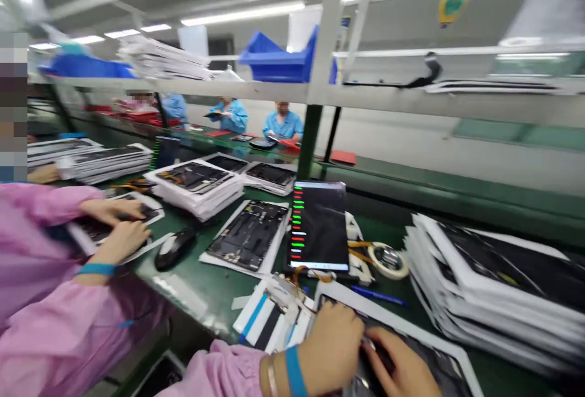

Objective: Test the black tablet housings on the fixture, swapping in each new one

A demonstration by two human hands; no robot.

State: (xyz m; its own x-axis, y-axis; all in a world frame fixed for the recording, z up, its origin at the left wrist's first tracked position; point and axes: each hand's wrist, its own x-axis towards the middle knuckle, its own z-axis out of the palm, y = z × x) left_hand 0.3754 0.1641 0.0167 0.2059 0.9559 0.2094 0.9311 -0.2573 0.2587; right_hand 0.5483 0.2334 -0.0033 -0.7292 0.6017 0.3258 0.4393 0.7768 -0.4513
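Note:
In the head view, my left hand, with a blue wrist strap, is curled over the near part of a dark device panel lying on a white sheet. My right hand meets it from the right, its fingers pinched round a small dark part I cannot make out. Behind my hands a screen with green, red and white lines stands upright. Orange flex cables and a small board lie left of my left hand, over blue-and-white strips.
Tall stack of panels on white sheets at right; roll of tape and blue pen beyond my hands. Another panel, a mouse and a pink-sleeved co-worker's hands at left. White shelf rail above.

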